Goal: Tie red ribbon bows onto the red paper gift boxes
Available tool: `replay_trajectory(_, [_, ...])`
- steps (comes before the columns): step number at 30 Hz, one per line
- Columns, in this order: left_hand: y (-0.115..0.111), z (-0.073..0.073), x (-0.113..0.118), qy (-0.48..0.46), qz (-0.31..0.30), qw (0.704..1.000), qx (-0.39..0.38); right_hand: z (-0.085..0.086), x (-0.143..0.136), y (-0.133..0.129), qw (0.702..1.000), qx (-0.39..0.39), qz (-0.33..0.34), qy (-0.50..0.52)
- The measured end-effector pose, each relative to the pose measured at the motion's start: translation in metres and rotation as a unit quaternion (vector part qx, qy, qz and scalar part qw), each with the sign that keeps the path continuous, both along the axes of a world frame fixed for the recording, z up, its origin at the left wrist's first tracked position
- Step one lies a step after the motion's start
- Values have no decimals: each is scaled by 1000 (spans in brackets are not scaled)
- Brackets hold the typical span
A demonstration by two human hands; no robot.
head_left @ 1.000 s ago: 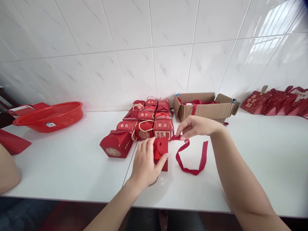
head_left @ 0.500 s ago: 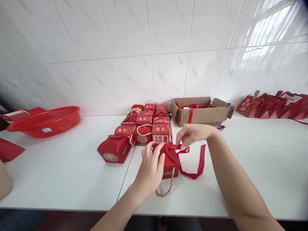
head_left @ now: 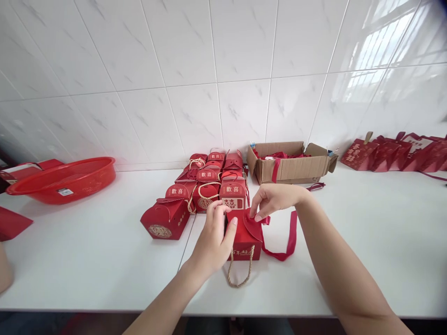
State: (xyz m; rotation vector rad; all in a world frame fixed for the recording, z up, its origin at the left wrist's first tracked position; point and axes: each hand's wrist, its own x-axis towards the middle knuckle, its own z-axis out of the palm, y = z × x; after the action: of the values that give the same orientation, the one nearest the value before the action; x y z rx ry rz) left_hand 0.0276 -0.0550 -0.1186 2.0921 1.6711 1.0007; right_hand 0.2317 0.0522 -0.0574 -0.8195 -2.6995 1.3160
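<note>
Well left of the grip sits a tub [head_left: 84, 180]; the left hand [head_left: 213, 238], half curled, holds the left side of a box [head_left: 243, 238]. The box stands between both hands, rope handle [head_left: 250, 267] in front. The right hand [head_left: 275, 197] pinches a ribbon [head_left: 292, 232] at the flap [head_left: 254, 231], the loose end curving rightward.

Soft, bright daylight fills the room around me; a barred window's glare [head_left: 380, 51] shines off the wall tiles [head_left: 244, 51] at upper right. Faint shadows lie on the white table [head_left: 87, 251], the space beneath is dim, and the view's edges look stretched.
</note>
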Motion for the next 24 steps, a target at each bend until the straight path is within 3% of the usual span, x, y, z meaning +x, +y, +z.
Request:
replay_trajectory(10, [19, 25, 4, 196, -75, 977, -25, -4, -3, 2, 999, 17, -10, -27])
replay_trajectory(20, [25, 22, 4, 105, -85, 991, -21, -1, -10, -3, 998, 47, 7, -36])
replay_trajectory(22, [30, 22, 4, 78, -95, 992, -18, 7, -12, -5, 995, 79, -20, -50])
replay_trajectory(24, [36, 22, 3, 29, -107, 993, -28, 14, -3, -15, 982, 157, -89, -48])
